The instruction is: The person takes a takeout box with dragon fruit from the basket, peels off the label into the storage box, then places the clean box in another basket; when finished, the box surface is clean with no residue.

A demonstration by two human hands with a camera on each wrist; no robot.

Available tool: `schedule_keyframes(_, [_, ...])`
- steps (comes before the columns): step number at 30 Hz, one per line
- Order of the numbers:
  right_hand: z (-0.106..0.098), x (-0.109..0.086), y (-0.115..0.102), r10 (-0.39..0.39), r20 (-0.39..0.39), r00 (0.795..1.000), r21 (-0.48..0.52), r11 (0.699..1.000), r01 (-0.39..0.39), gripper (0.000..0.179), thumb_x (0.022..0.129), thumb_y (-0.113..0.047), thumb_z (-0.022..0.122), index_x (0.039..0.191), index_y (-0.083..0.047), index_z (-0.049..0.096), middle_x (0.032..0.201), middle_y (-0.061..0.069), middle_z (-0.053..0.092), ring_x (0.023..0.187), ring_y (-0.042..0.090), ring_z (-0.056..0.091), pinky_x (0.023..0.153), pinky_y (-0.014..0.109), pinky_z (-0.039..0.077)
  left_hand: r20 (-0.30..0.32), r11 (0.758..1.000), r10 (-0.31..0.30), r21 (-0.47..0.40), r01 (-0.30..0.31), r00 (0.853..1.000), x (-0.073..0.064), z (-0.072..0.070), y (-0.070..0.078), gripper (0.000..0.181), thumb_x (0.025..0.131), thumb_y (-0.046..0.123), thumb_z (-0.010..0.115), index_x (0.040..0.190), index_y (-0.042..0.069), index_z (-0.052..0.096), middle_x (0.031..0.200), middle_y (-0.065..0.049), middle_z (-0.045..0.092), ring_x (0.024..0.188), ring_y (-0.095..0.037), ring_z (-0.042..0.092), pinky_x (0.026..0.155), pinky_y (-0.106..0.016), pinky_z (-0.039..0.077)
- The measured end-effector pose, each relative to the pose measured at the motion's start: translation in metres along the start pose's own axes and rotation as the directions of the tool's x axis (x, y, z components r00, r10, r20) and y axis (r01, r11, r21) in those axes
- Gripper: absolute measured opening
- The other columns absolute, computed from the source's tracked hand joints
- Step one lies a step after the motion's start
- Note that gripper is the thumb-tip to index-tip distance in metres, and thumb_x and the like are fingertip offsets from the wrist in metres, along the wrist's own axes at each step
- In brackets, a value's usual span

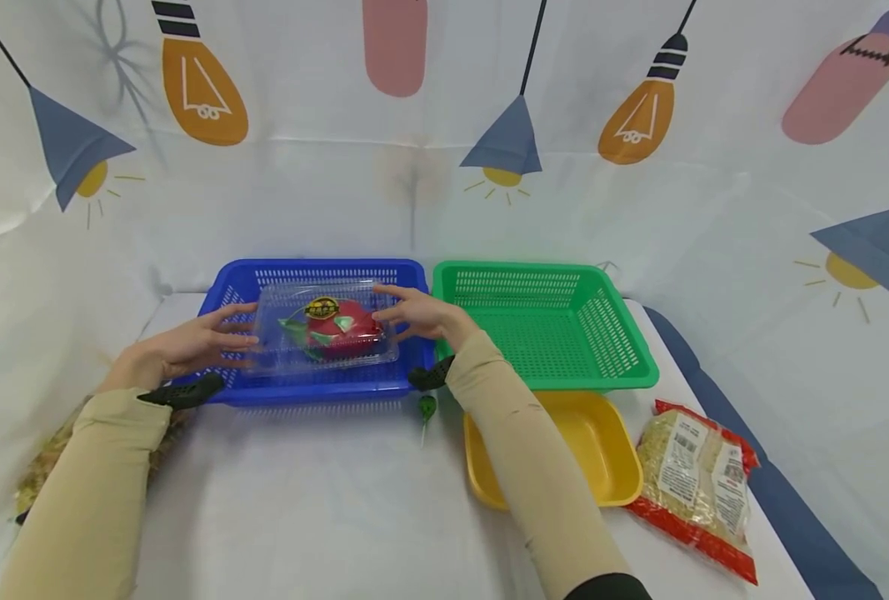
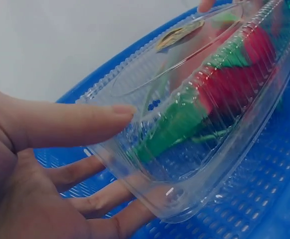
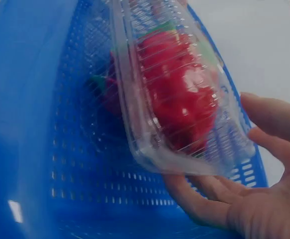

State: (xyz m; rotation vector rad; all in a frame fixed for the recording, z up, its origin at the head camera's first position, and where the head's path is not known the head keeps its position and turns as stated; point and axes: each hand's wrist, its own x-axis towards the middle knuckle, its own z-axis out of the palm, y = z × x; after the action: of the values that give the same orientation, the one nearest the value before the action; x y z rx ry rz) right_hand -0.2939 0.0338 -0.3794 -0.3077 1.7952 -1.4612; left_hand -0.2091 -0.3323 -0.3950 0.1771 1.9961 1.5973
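A clear plastic clamshell box (image 1: 273, 337) is held between both hands over the blue basket (image 1: 317, 390). Through its lid shows a shiny red dragon fruit (image 1: 354, 327) with green tips, and a black-and-gold label (image 1: 322, 308) sits on top. My left hand (image 1: 197, 343) grips the box's left end; in the left wrist view its thumb (image 2: 85, 122) lies along the upper side and its fingers reach beneath. At the right end, my right hand (image 1: 429, 317) holds the box, with fingers (image 3: 195, 199) under the edge in the right wrist view.
Right of the blue basket stands a green basket (image 1: 635, 367). In front of it is a yellow tub (image 1: 601, 450), partly behind the right sleeve. A red-edged clear bag (image 1: 695, 483) lies far right. A green lollipop (image 1: 427, 407) lies near the blue basket; another bag (image 1: 54, 446) is behind the left sleeve.
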Motion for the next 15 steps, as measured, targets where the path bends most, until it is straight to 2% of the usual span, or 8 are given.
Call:
schedule_keyframes(4, [0.0006, -0.0003, 0.002, -0.018, -0.042, 0.999, 0.046, 0.999, 0.02, 0.076, 0.101, -0.005, 0.056, 0.161, -0.032, 0.019, 0.156, 0.017, 0.032, 0.141, 0.034, 0.041, 0.11, 0.057, 0.039, -0.013, 1.0, 0.016, -0.021, -0.016, 1.0, 0.0002, 0.0018, 0.0001, 0.085, 0.104, 0.013, 0.053, 0.16, 0.012, -0.011, 0.161, -0.032, -0.003, 0.115, -0.008, 0.055, 0.102, -0.051, 0.049])
schedule_keyframes(11, [0.0013, 0.0012, 0.0072, -0.071, -0.1, 0.992, 0.104, 0.991, 0.082, 0.085, 0.1, -0.003, 0.058, 0.162, -0.03, 0.007, 0.148, 0.02, 0.032, 0.134, 0.032, 0.047, 0.11, 0.055, 0.04, -0.049, 0.997, 0.058, -0.041, -0.06, 0.997, -0.0044, 0.0, -0.0005, 0.079, 0.106, 0.013, 0.048, 0.161, 0.013, -0.01, 0.163, -0.028, -0.007, 0.114, -0.002, 0.051, 0.092, -0.031, 0.052])
schedule_keyframes(15, [0.0031, 0.0018, 0.0094, -0.084, -0.122, 0.989, 0.108, 0.989, 0.098, 0.081, 0.1, -0.005, 0.059, 0.162, -0.025, 0.011, 0.147, 0.019, 0.034, 0.134, 0.032, 0.046, 0.109, 0.053, 0.04, -0.049, 0.996, 0.08, -0.042, -0.082, 0.996, -0.0055, -0.001, -0.0018, 0.078, 0.107, 0.013, 0.047, 0.161, 0.015, -0.009, 0.163, -0.028, -0.01, 0.115, 0.0, 0.05, 0.089, -0.025, 0.051])
